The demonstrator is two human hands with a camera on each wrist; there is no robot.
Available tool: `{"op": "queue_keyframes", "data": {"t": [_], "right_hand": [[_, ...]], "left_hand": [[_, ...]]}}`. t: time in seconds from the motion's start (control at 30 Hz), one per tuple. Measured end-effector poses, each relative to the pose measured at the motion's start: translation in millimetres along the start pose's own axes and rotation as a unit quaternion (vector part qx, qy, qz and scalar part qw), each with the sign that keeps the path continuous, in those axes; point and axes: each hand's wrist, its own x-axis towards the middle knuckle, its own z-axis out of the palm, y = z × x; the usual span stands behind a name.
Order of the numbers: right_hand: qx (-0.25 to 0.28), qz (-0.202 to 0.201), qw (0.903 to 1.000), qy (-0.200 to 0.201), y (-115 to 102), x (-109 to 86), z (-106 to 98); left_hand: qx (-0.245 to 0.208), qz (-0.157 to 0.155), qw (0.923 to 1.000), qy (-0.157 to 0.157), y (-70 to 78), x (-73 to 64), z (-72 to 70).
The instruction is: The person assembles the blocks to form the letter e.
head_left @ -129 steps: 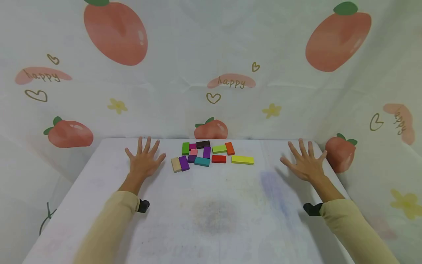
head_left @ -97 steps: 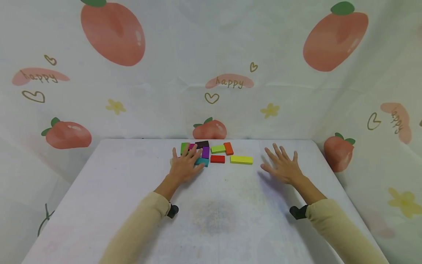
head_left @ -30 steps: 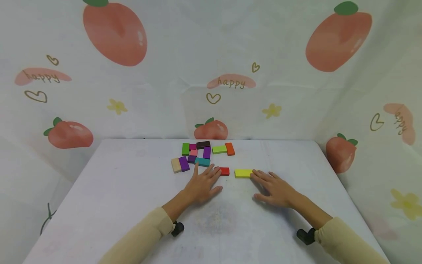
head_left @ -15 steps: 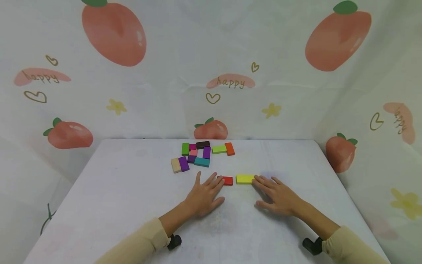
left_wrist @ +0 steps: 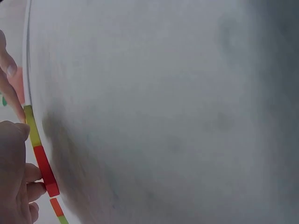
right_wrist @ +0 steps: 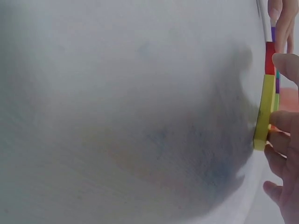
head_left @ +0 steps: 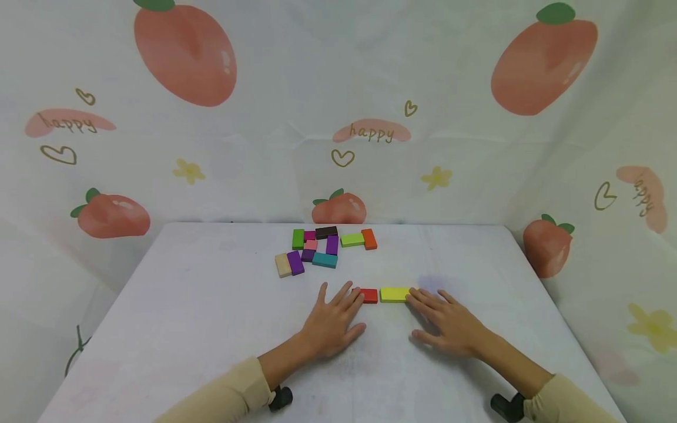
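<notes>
In the head view my left hand (head_left: pixel 329 326) rests its straight fingertips on the left end of a red block (head_left: pixel 370 295), hiding that end. My right hand (head_left: pixel 449 324) lays straight fingers over the right end of a longer yellow block (head_left: pixel 394 295). Both blocks lie flat in a row on the white table, with a narrow gap between them. In the left wrist view, fingertips touch the side of the red block (left_wrist: pixel 46 171). The right wrist view has fingertips against the yellow block (right_wrist: pixel 265 112). Both thumbs are held apart from the blocks.
Behind the hands, several coloured blocks lie grouped near the table's back edge, among them a teal block (head_left: pixel 325 260), a beige block (head_left: pixel 282 265), a dark brown block (head_left: pixel 326 232) and an orange block (head_left: pixel 369 239). A fruit-print curtain (head_left: pixel 275 164) hangs behind the white table (head_left: pixel 211 282).
Both hands came inward from the table's sides onto the red and yellow blocks. These blocks have slid toward me, away from the group, and the gap between them has narrowed.
</notes>
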Motion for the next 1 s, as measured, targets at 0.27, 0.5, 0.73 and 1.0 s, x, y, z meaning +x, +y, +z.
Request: {"op": "queue_keyframes", "data": {"t": [0.27, 0.5, 0.73, 1.0], "right_hand": [[0.001, 0.002, 1.0000, 0.006, -4.7, -1.5, -2.1], [-0.012, -0.011, 0.9995, 0.027, -4.8, -3.4, -0.5], [-0.009, -0.011, 0.9997, 0.022, -5.8, -3.8, 0.3], [-0.024, -0.030, 0.9989, 0.027, -4.8, -4.4, 1.0]], "left_hand": [[0.020, -0.003, 0.9998, 0.003, 6.9, -0.1, -0.3], [0.023, 0.001, 0.9997, -0.007, 12.3, -0.6, -0.1], [0.027, -0.004, 0.9996, -0.012, 13.4, -2.5, 0.0], [0.028, 0.001, 0.9994, -0.022, 15.6, -5.0, -2.1]]}}
